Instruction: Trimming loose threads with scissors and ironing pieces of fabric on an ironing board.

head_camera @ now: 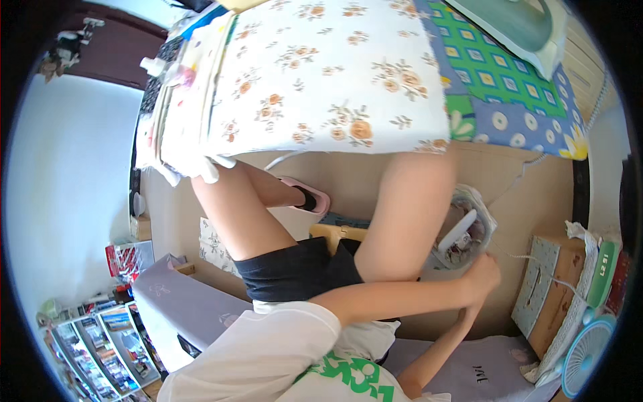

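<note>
Both hands meet low on the right, beside a lined waste bin (490,226). My left hand (483,279) is bent inward with its fingers hidden. Behind it, my right hand (471,310) is mostly covered, so what either one holds cannot be seen. Across my thighs, a white cloth with orange flowers (321,70) lies over a work surface. A pale green clothes iron (522,30) rests on a green and blue patterned cloth (532,120) at the top right. Folded cloths (193,110) are stacked at the left edge with a small clear bottle (176,74) on them.
White glove-like fingers (208,168) hang from the surface's left corner. A coiled cord (598,103) runs down at the right. A wooden drawer box (562,291) and a blue fan (587,357) stand at the lower right. Behind me is a bench with a mauve cover (186,296).
</note>
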{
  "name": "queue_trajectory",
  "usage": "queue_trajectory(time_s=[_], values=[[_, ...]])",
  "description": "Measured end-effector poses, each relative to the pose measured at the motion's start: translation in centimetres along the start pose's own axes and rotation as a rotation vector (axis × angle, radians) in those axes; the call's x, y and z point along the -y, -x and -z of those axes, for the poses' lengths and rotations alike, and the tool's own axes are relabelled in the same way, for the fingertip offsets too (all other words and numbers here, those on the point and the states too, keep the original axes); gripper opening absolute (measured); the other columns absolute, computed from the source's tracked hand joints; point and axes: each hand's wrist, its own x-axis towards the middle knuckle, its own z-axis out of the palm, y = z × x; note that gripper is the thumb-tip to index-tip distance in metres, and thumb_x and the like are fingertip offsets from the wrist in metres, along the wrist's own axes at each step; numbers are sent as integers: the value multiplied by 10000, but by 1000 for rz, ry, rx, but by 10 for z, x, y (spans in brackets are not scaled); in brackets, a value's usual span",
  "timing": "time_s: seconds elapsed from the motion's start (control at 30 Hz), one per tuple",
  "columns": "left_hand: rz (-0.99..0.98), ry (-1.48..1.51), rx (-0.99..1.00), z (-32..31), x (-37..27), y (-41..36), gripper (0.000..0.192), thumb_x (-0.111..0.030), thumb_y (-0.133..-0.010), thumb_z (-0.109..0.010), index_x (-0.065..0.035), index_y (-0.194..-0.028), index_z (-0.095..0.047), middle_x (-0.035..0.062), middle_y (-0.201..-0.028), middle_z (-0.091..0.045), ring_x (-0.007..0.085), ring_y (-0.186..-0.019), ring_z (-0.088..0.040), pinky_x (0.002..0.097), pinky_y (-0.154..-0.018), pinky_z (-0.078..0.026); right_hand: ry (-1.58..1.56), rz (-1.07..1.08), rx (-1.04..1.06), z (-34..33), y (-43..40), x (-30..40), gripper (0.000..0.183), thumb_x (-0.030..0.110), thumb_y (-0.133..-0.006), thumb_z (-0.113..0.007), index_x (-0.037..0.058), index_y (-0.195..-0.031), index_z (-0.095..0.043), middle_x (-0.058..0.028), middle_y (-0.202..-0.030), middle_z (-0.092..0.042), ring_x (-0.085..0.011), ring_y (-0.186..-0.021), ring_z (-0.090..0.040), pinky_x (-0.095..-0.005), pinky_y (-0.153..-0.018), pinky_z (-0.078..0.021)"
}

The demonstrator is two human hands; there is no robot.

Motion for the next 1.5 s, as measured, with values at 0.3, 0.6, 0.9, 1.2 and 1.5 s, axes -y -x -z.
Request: queue_trajectory(time_s=[0.3,0.6,0.9,1.2,1.5], values=[[484,1459,-882,127,165,192,273,-5,-726,-608,-61,-972,-505,40,-906,-561,143,-773,-537,283,-693,-437,-40,285,-47,-56,22,137,424,238,-837,-544,-6,-1171,-453,19,-706,-487,3,-561,-367,-138,-426,-221],[347,1754,-865,160,202,198,302,-6,-745,-602,4,-1041,-543,98,-1033,-571,190,-973,-529,311,-841,-413,-8,505,229,-99,58,198,414,172,-809,-547,-17,-1158,-429,9,-779,-440,-26,-613,-379,-146,-512,-291],[188,1992,-749,167,200,217,253,-174,-859,-500,38,-958,-597,135,-942,-618,159,-903,-577,258,-818,-417,134,550,517,-127,78,243,390,174,-764,-577,19,-1090,-429,-1,-824,-422,-74,-726,-377,-199,-601,-324],[364,1871,-827,166,198,215,158,-42,-792,-564,50,-915,-601,151,-883,-625,183,-802,-615,268,-729,-484,418,385,1011,-151,77,291,488,243,-644,-737,-4,-1000,-510,-7,-648,-476,-80,-578,-442,-191,-513,-342],[412,1808,-854,157,199,213,165,-40,-791,-582,75,-909,-590,137,-834,-630,154,-785,-610,234,-721,-483,706,105,1363,-179,64,345,348,32,-729,-626,-15,-1048,-496,-33,-680,-560,-62,-588,-520,-183,-502,-380]])
